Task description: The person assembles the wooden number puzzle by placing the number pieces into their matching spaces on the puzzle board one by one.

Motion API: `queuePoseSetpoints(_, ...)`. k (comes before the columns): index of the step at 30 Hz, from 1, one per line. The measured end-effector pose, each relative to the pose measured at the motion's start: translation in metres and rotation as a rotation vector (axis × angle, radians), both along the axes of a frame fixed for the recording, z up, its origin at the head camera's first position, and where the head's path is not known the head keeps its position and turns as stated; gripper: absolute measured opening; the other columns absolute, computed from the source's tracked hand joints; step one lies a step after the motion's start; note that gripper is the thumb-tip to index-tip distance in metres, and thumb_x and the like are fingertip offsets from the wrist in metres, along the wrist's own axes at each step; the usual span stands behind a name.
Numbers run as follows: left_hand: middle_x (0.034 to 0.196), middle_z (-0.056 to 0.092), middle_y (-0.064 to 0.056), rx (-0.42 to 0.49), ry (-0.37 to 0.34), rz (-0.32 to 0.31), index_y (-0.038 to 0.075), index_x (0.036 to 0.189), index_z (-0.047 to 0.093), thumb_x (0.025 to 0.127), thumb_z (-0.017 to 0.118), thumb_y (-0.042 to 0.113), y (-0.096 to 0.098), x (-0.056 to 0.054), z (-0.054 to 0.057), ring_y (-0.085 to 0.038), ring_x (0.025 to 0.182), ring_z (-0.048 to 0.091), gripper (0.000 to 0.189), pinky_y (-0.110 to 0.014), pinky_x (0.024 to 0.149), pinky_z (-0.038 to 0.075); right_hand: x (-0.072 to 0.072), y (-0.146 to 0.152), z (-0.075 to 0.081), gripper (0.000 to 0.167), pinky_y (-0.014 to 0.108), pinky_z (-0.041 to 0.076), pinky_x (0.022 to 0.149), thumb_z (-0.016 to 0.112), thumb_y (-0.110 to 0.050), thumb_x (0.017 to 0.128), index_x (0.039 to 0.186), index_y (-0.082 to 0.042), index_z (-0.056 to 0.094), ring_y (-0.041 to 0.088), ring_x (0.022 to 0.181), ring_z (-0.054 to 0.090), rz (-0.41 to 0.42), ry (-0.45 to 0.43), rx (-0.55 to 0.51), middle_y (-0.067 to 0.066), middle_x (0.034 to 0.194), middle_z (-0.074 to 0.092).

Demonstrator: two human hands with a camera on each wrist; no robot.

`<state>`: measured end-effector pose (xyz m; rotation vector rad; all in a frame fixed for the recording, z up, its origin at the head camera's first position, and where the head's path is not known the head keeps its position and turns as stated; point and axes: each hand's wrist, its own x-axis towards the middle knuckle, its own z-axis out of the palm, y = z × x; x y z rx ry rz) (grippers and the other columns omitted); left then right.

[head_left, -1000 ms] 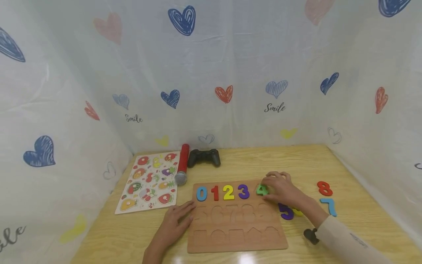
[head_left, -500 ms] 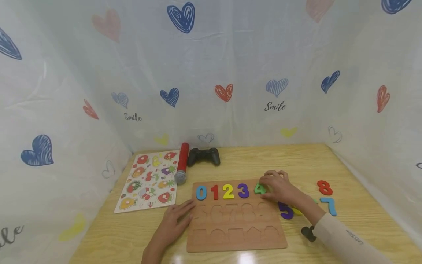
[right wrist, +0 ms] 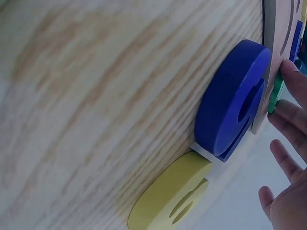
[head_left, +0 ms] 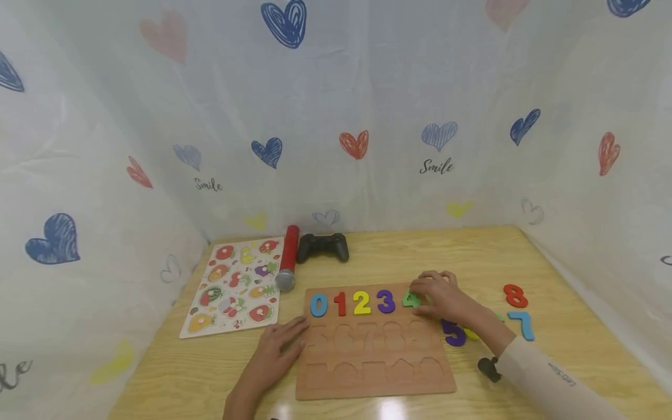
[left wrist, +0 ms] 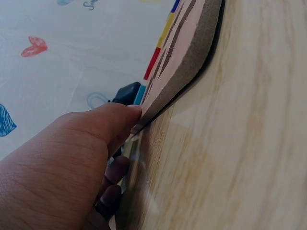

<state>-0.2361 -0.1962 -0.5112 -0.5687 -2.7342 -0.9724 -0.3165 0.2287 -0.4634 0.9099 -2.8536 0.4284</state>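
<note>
A wooden number puzzle board (head_left: 375,382) lies on the table, with blue 0, red 1, yellow 2 and purple 3 in its top row. At the right end of that row, my right hand (head_left: 446,300) pinches a green number 4 (head_left: 410,299) between thumb and fingers. In the right wrist view, thumb and fingers are on the green piece (right wrist: 275,93) at the board's edge. My left hand (head_left: 274,354) touches the board's left edge, its fingers fairly straight; the left wrist view shows the thumb (left wrist: 120,117) against that edge. Whether the 4 sits flush is hidden.
Right of the board lie a purple 5 (head_left: 454,332), a yellow number piece (right wrist: 168,196) partly under the forearm, a blue 7 (head_left: 523,325) and a red 8 (head_left: 515,296). Behind are a fruit puzzle board (head_left: 231,289), red microphone (head_left: 289,256) and black game controller (head_left: 322,247).
My right hand has shifted slightly left along with the green 4, which now lines up closer to the other numbers. The left hand stays at the board's edge. The head view has drifted a little.
</note>
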Motion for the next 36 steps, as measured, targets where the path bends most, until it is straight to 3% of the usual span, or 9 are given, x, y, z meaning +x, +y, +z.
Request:
queuePoseSetpoints(13,0.145,0.055,0.007,0.017,0.017,-0.014,0.019,0.134,0.066,0.094,0.071,0.022,0.003,0.0,-0.001,-0.011,0.106,0.046,0.04,-0.038,0.089,0.043,0.002,0.001,0.0,0.046,0.066,0.026,0.094,0.082,-0.032,0.083,0.12,-0.008,0.071,0.037,0.121,0.049,-0.029,-0.018,-0.033,0.008,0.124,0.068)
queuePoseSetpoints(22,0.141,0.059,0.0,-0.012,0.138,-0.033,0.014,0.131,0.068,0.092,0.072,0.018,0.003,0.0,0.001,-0.012,0.102,0.049,0.039,-0.037,0.084,0.044,0.003,0.003,0.0,0.049,0.068,0.025,0.094,0.082,-0.032,0.084,0.126,-0.009,0.069,0.04,0.124,0.048,-0.026,-0.022,-0.043,0.009,0.128,0.066)
queuePoseSetpoints(30,0.145,0.056,0.003,-0.014,0.054,-0.039,0.017,0.135,0.065,0.095,0.07,0.021,0.004,-0.002,0.004,-0.012,0.104,0.048,0.04,-0.038,0.088,0.043,0.016,0.018,0.003,0.041,0.068,0.025,0.093,0.081,-0.033,0.085,0.119,-0.014,0.072,0.038,0.121,0.051,-0.026,0.039,-0.063,0.003,0.122,0.068)
queuePoseSetpoints(36,0.143,0.057,0.001,-0.021,0.082,-0.03,0.015,0.134,0.066,0.094,0.071,0.018,0.002,0.0,0.002,-0.015,0.107,0.05,0.041,-0.041,0.089,0.044,0.027,0.029,0.002,0.043,0.069,0.029,0.091,0.083,-0.036,0.082,0.117,-0.013,0.073,0.036,0.119,0.052,-0.042,0.074,-0.004,0.005,0.119,0.069)
